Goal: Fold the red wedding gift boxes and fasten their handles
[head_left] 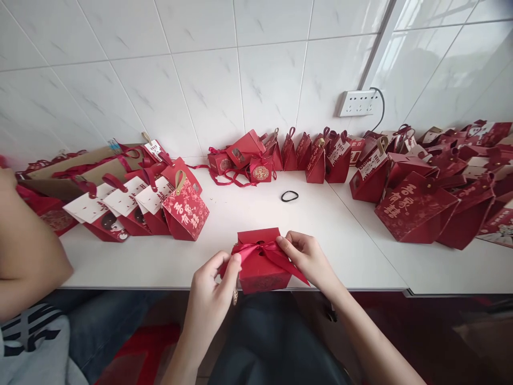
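A small red gift box [265, 275] sits at the table's front edge, between my two hands. Across its top runs a shiny red ribbon [286, 259], crossed at the middle over a dark hole in the lid. My left hand [214, 286] pinches the ribbon at the box's left side, thumb on top. At the right, my right hand [306, 256] has thumb and fingers closed on the ribbon near the lid's far corner. A tail of ribbon hangs past the box's right front corner. A small gold-coloured ornament [234, 295] dangles below my left thumb.
A black elastic band [289, 196] lies behind the box. Several red gift boxes with handles [186, 208] stand at left, more red boxes [417, 206] crowd the right, and others [260, 168] line the wall. A person's arm [32, 251] rests at far left. A power strip [358, 103] is on the wall.
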Available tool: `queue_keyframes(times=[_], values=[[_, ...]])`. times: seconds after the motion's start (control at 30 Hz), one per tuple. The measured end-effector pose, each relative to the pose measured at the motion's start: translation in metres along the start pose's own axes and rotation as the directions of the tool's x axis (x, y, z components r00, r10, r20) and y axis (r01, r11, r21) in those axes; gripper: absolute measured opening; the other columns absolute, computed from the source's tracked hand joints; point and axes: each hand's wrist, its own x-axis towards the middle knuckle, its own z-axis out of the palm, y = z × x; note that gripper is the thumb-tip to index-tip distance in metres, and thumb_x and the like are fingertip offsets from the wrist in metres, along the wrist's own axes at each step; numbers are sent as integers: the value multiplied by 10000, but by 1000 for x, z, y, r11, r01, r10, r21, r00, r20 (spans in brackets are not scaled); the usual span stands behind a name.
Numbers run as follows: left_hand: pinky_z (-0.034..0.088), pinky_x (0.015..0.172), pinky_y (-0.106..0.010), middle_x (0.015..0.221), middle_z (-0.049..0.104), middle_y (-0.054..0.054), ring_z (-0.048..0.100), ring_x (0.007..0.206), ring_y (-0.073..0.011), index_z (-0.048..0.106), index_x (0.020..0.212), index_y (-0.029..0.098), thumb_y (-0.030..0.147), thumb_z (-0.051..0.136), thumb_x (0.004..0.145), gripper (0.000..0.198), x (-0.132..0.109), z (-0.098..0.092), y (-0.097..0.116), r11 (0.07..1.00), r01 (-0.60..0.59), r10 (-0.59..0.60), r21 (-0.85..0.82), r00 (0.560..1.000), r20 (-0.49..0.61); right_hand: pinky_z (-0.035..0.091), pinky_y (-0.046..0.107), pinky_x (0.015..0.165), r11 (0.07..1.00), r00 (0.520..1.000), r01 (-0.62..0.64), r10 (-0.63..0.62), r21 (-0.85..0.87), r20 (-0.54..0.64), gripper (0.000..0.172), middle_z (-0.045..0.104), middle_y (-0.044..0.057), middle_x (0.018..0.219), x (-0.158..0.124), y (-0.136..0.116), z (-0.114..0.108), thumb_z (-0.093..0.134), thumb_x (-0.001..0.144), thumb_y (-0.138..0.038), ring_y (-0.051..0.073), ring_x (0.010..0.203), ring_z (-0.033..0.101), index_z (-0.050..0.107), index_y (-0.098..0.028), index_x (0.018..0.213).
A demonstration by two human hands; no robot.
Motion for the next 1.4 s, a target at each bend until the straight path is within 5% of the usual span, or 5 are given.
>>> queue_keyframes(times=[0.2,0.5,0.73,1.03,1.4], values=[[477,494,-237,695,693,-56,639,494,-155,536,682,160,505,568,811,370,4,-2,7,890,302,-200,-342,932,302,225,223,471,997,998,-3,-2,-76,-63,518,338,-52,532,2,0,-3,484,799,-650,88,518,278,371,-199,570],[563,603,-258,566,522,23,653,594,-163,614,715,159,499,584,804,352,2,-4,0,937,213,-148,-278,960,237,309,232,492,974,998,48,-56,-220,-32,445,394,-36,535,-8,-10,-10,441,859,-526,104,530,350,372,-204,560],[567,509,-220,1055,652,-61,662,606,-124,648,746,157,472,580,811,329,-10,6,17,978,97,-90,-186,995,47,511,315,701,864,900,267,-382,-426,-211,181,601,58,851,-19,-17,-9,522,874,-367,187,788,589,548,-192,839],[472,363,-174,551,565,13,617,450,-138,608,758,145,450,601,800,308,-1,3,5,924,188,-117,-332,968,222,484,424,978,690,815,568,-548,-449,189,387,539,133,1232,-29,-26,1,608,876,-324,250,1195,516,528,-181,1226],[455,379,-198,539,547,30,555,364,-100,441,513,154,341,628,742,351,-4,3,-1,832,234,-115,-502,960,256,469,451,990,762,876,476,-453,-439,164,363,604,119,1183,-23,-19,9,656,844,-352,246,1139,558,621,-168,1155]])
